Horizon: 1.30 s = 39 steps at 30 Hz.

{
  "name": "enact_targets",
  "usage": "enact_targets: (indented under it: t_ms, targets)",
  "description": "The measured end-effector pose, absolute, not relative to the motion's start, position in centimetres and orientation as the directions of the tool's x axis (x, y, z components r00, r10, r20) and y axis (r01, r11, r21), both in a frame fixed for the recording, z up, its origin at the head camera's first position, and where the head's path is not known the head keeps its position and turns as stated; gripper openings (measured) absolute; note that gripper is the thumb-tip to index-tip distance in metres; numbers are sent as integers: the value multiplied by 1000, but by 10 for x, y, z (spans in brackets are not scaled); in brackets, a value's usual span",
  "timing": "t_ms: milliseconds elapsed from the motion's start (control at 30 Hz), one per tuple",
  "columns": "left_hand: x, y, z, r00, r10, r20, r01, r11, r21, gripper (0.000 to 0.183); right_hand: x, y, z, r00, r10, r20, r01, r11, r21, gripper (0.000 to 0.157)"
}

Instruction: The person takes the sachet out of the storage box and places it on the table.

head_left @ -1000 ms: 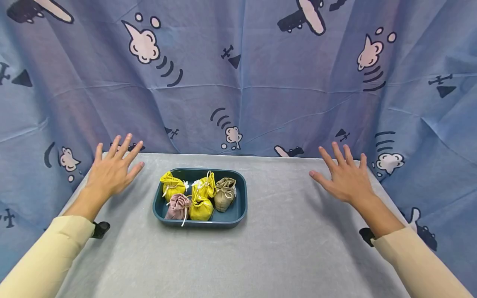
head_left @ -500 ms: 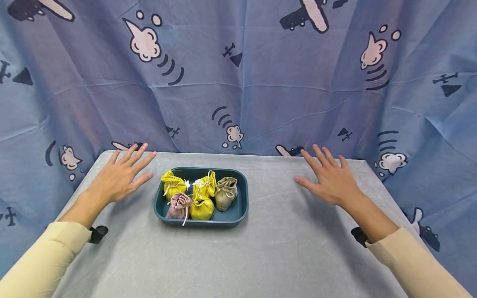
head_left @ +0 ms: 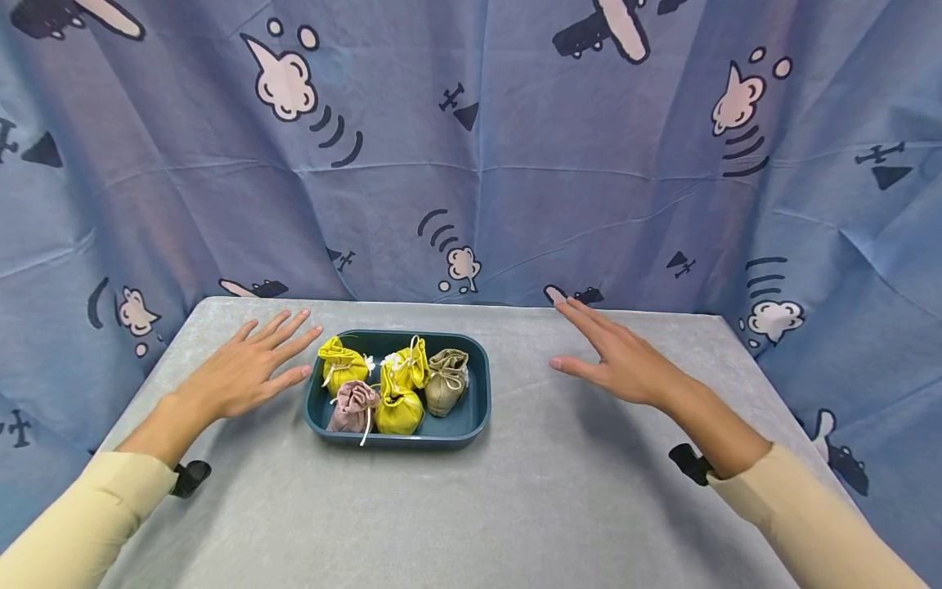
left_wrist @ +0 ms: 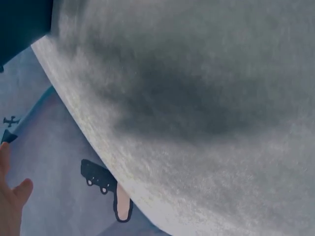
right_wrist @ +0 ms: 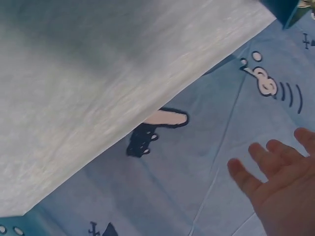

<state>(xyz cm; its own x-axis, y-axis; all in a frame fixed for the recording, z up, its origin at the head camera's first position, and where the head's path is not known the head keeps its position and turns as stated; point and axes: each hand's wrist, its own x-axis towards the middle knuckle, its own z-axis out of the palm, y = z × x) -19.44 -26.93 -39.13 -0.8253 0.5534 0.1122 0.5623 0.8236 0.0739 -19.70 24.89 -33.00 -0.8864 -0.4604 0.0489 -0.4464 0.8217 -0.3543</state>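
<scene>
A dark teal tray [head_left: 471, 433] stands on the grey table, left of the middle in the head view. In it sit small drawstring pouches: a yellow pouch [head_left: 341, 366] at the left, two more yellow ones in the middle, a pink pouch [head_left: 354, 409] in front and a tan pouch [head_left: 446, 384] at the right. My left hand [head_left: 239, 372] holds nothing, its fingers spread and pointing towards the tray's left side. My right hand [head_left: 629, 360] is also bare, fingers extended, hovering some way right of the tray. In the right wrist view part of the right hand [right_wrist: 285, 182] shows.
The grey table [head_left: 515, 523] ends at a blue curtain [head_left: 559, 164] printed with planes and clouds, which hangs behind it and along both sides. Black wrist cameras stick out below each cuff, such as the left camera [head_left: 193, 478].
Both hands have moved inwards, towards the tray, the left rightwards and the right leftwards. The right hand's fingers have come closer together. Tray and pouches stay in place.
</scene>
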Motion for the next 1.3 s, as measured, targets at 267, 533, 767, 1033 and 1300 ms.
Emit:
enact_targets:
  t_ms: [267,533,767,1033,1300]
  targets:
    - [-190,-265,-396,-817,572,72,576,814,73,65,-198,229,-322,-886,-463,29,-417,768,-486,87]
    - [-187,-265,-399,-806,588,59,591,802,88,68,-199,212,-320,-876,-479,49,-417,704,-574,86]
    - [-182,-267,-403,-794,602,84,608,786,110,68,-202,200,-322,-856,-514,59,-440,662,-607,83]
    - [-177,-267,-406,-767,633,109,642,755,132,65,-202,188,-327,-832,-548,83,-468,615,-635,77]
    - [-176,-269,-407,-761,637,123,649,749,135,65,-205,173,-330,-822,-561,92,-463,566,-682,72]
